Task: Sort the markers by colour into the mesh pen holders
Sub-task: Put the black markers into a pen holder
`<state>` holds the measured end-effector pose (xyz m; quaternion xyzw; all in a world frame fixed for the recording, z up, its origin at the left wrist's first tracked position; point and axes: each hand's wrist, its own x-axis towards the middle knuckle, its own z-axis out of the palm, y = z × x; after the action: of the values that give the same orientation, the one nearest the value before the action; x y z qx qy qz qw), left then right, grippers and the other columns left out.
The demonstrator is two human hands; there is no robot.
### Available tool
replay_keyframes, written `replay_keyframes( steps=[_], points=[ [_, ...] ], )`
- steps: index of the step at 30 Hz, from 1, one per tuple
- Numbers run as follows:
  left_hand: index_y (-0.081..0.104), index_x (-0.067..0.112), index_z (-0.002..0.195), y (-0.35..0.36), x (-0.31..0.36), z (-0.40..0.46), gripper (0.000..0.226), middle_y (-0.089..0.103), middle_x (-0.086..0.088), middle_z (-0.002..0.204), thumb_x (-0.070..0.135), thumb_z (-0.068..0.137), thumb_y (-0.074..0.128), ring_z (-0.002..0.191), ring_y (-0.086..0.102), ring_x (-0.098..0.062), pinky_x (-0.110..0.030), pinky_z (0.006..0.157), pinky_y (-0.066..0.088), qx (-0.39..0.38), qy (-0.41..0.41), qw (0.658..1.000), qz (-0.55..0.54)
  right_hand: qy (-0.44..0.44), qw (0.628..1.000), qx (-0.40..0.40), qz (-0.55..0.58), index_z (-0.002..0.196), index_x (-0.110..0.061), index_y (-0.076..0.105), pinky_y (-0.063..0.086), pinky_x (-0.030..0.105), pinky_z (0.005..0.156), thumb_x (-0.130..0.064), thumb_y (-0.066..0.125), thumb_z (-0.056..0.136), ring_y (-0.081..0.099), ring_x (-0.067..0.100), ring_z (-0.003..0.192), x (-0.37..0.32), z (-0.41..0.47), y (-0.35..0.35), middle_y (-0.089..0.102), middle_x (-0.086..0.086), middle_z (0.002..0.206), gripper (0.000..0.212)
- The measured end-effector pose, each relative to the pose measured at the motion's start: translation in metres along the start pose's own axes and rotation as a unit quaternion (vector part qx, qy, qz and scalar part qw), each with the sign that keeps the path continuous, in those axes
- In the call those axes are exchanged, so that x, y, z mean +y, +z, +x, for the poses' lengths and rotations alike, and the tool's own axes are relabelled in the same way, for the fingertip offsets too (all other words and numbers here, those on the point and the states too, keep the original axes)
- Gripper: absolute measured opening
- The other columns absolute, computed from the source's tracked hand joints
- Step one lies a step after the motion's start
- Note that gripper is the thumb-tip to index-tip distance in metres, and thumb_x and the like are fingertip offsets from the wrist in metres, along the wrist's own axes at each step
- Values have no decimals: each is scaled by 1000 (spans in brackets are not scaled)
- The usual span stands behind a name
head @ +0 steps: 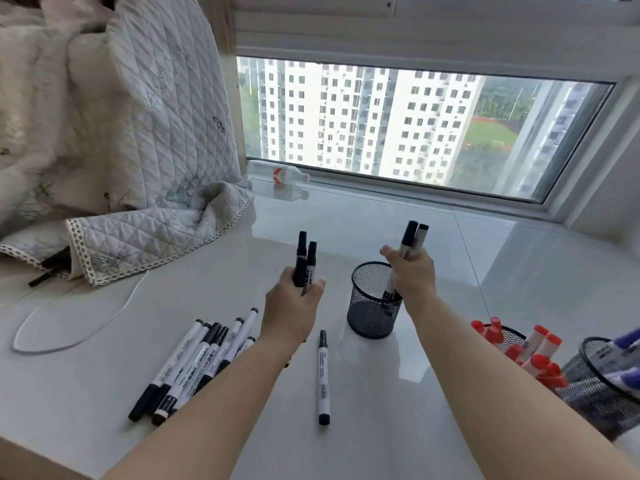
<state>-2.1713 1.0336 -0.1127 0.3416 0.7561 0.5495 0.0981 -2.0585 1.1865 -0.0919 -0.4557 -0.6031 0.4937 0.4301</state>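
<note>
Black markers head for the last mesh holder on a window-side worktop.

The right hand (414, 275), fingers wrapped round two black-capped markers (412, 242), holds them upright over the black mesh holder (372, 303), apparently so they drop in tip-first; the left hand (298, 299) grips a second bunch of black markers (304, 263), seemingly queued for the same pot. A loose pile (197, 362) and a single marker (323, 375) lie on the worktop (398, 410). Red markers (526, 348) and blue markers (623, 362) already fill their own holders at right.
</note>
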Motion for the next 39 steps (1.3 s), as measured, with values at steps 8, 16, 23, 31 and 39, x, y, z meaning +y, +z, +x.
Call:
replay_keyframes(
  steps=[8,16,23,31,39],
  points=[
    [49,24,74,7,15,-15,18,55,6,56,36,85,58,43,54,-2,-19,49,44,5,17,998,-64,12,1000,5,-26,88,-3,57,43,33,70,-18,64,81,55,23,76,15,-30,-10,61,8,82,18],
    [52,21,72,13,59,-31,18,52,6,52,28,85,62,38,49,-4,-25,51,43,31,-12,973,-228,-11,996,-12,-88,76,-18,43,36,21,51,-16,60,85,47,14,61,13,-91,-28,47,-3,65,19],
    [49,16,67,27,83,-49,25,48,9,42,27,85,62,40,46,-7,-28,53,40,14,-18,957,-290,-7,995,-18,-97,83,-12,48,36,18,49,-9,57,82,46,13,58,12,-118,-42,51,0,67,10],
    [52,21,74,29,96,-43,16,52,8,52,26,88,57,45,53,-4,-21,55,46,41,-41,937,-345,-3,998,-4,-64,83,-18,48,39,22,53,-12,57,84,51,14,60,10,-127,-46,55,-3,66,11],
    [55,11,87,60,59,-67,14,61,1,71,25,90,56,68,62,-8,-27,66,44,-13,-71,968,-240,-22,998,8,-59,85,-16,37,40,34,62,-21,51,91,53,26,73,14,-130,-39,48,7,73,16]
  ],
)
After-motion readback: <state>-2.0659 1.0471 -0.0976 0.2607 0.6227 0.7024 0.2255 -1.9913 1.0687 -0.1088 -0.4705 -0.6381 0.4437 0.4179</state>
